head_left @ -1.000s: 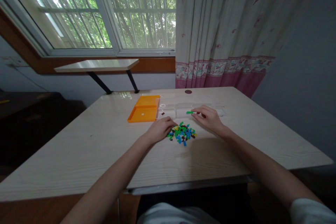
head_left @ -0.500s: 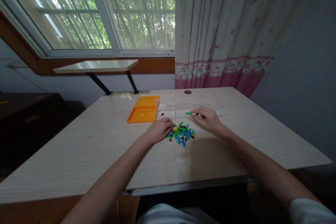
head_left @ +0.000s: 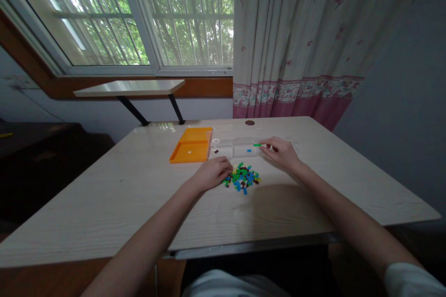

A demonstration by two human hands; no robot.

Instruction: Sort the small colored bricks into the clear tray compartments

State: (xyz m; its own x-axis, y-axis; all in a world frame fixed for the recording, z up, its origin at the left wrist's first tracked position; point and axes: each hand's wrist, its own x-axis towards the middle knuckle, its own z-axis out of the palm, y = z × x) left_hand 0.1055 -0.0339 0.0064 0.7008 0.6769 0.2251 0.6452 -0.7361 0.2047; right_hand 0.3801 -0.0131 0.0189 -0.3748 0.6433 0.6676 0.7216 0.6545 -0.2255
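A small pile of coloured plastic pieces (head_left: 243,177), green, blue, yellow and dark, lies on the pale wooden table (head_left: 104,195). My left hand (head_left: 212,172) rests curled at the pile's left edge, fingertips touching the pieces. My right hand (head_left: 283,152) pinches a small green piece (head_left: 257,145) over a clear compartment tray (head_left: 230,150). A blue piece (head_left: 248,151) and a dark piece (head_left: 216,151) lie in separate compartments of that tray.
An orange lid (head_left: 191,145) lies open left of the clear tray. A small brown disc (head_left: 249,122) sits near the table's far edge. Behind are a window, a narrow shelf (head_left: 128,87) and a patterned curtain (head_left: 296,41).
My right hand has moved farther back and slightly right along the tray with the green piece. A blue piece now shows in a compartment. My left hand has stayed at the pile.
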